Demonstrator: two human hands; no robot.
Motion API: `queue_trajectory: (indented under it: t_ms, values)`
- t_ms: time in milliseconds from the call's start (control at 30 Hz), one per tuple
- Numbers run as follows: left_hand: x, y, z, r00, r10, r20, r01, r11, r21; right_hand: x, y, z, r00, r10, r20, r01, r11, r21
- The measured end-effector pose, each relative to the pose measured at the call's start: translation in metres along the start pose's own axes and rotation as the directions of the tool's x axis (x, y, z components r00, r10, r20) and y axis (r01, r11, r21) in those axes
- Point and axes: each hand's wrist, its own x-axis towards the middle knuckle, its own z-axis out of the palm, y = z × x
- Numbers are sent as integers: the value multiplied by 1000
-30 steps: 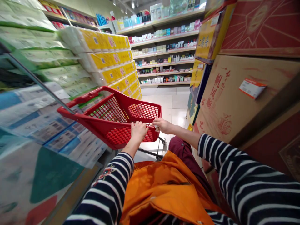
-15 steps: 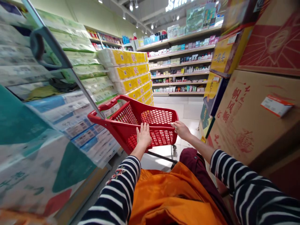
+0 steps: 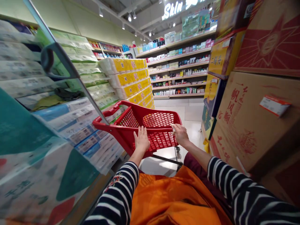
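Head view: left hand (image 3: 142,141) spread against the red cart (image 3: 159,129), right hand (image 3: 181,134) pinching a pale wad (image 3: 173,128) at the cart's corner; uneven pushing could scrape yellow packs (image 3: 132,78).

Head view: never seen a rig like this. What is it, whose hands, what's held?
No robot here. A person wears one camera on the head, facing forward and down, so the navy-and-white striped sleeves are the wearer's. The left hand lies with fingers spread against the near side of a red plastic mesh-walled shopping cart. The right hand, at the cart's right end, holds a small crumpled whitish scrap, material unclear. Leftward stand yellow-and-white plastic-wrapped packs; rightward, brown cardboard boxes with red print; ahead, pale shelves carry small goods.
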Motion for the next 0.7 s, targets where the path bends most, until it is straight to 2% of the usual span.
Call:
queue_trajectory:
  t_ms: [133,233,333,433,533,600,700]
  values:
    - [0,6,-3,1000,5,23,-5,1000,5,10,-35,14,993,-114,30,113,993,44]
    - [0,1,-5,999,42,10,-42,999,5,12,-42,19,986,-161,32,160,987,23]
    - [-1,-10,-7,1000,9,-29,-8,1000,12,6,-21,13,990,-144,-8,143,989,-43]
    - [0,-16,-7,1000,2,-19,-2,1000,13,-1,10,4,996,-41,-74,32,993,-117]
    - [2,-12,-6,1000,3,-13,-3,1000,0,0,18,4,995,1,-104,-15,991,-131]
    - [3,-7,-5,1000,2,-12,-2,1000,-5,5,4,12,995,-50,-87,41,993,-108]
    - [3,-3,-7,1000,27,-7,-27,1000,-4,14,-30,29,988,-150,-28,149,987,-57]
